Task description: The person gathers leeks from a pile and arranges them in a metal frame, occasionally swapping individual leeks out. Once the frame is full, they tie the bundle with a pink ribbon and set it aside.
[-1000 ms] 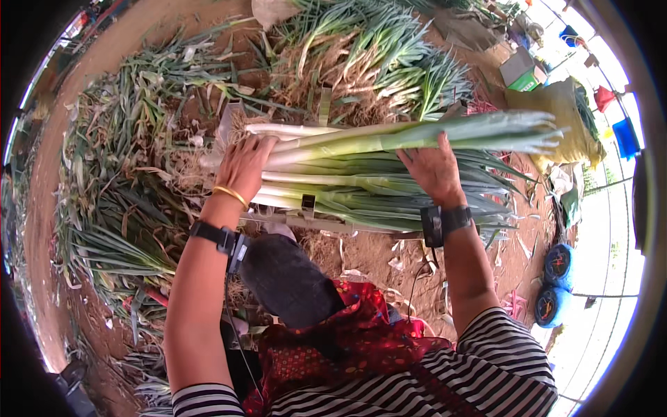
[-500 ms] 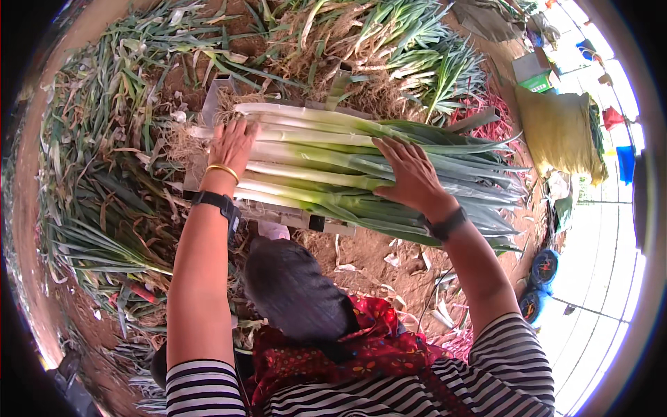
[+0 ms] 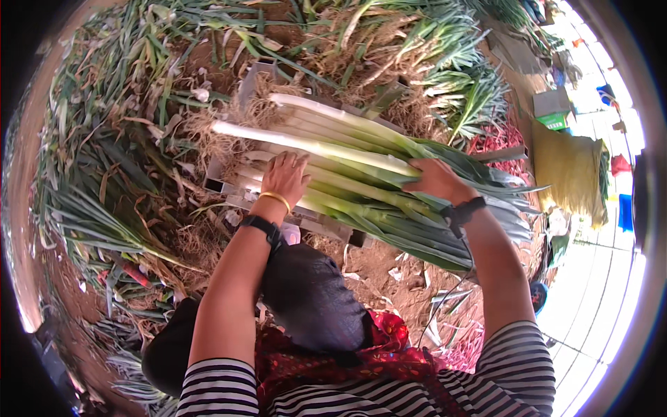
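A bundle of long green onions (image 3: 379, 201) lies across a low metal stand, white shafts and roots to the left, dark green leaves to the right. One green onion (image 3: 313, 144) sits above the others and slants across them. My right hand (image 3: 439, 182) is closed around its green part, where the leaves begin. My left hand (image 3: 286, 176) rests on the white shafts below it, fingers extended over them and holding nothing. The undersides of both hands are hidden.
Metal stand ends (image 3: 256, 80) stick out past the bundle. Loose green onions (image 3: 451, 83) lie beyond it, and cut leaves (image 3: 118, 90) cover the ground at left. Red ties (image 3: 504, 139) and a yellow sack (image 3: 570, 167) are at right. My knee (image 3: 316, 295) is close below the stand.
My left hand has moved right and down along the shafts. My right hand has closed on one green onion, which now slants over the others. The whole view has shifted and tilted slightly.
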`<state>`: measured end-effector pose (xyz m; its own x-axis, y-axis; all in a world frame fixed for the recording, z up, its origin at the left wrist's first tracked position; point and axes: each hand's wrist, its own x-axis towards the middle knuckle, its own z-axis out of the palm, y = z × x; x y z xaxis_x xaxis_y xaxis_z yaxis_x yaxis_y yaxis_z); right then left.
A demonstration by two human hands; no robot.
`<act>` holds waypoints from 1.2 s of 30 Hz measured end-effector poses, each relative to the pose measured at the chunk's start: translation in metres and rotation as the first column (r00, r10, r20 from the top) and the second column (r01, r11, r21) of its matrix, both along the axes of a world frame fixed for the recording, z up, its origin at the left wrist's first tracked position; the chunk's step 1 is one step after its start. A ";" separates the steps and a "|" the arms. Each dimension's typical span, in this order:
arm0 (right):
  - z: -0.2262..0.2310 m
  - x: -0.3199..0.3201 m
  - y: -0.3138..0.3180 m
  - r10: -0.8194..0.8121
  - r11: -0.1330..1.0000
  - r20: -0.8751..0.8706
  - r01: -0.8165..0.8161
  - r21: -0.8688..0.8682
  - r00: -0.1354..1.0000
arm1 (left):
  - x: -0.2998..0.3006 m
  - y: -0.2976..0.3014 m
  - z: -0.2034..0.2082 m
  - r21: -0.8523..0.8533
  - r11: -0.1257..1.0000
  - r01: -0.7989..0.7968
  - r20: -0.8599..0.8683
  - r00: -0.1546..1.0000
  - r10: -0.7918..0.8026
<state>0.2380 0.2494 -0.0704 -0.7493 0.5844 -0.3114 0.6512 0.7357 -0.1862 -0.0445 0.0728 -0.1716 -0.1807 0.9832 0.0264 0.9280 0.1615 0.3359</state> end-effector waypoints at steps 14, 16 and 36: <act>-0.017 -0.004 0.015 -0.030 0.921 0.397 0.180 -0.346 0.917 | -0.025 0.000 0.013 -0.234 0.970 0.069 0.055 0.997 -0.058; -0.015 -0.009 0.010 -0.032 0.917 0.359 0.170 -0.361 0.933 | -0.030 0.003 0.014 -0.248 0.966 0.076 0.088 0.995 -0.056; -0.024 0.023 0.009 -0.341 0.801 -0.195 0.176 -0.572 0.920 | -0.058 0.012 0.006 -0.249 0.968 -0.007 -0.098 0.995 -0.017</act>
<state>0.2606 0.2581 -0.0939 -0.6954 0.5708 -0.4366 0.6631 0.2755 -0.6960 -0.1023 0.0853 -0.1651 -0.1845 0.9619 -0.2018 0.9554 0.2237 0.1929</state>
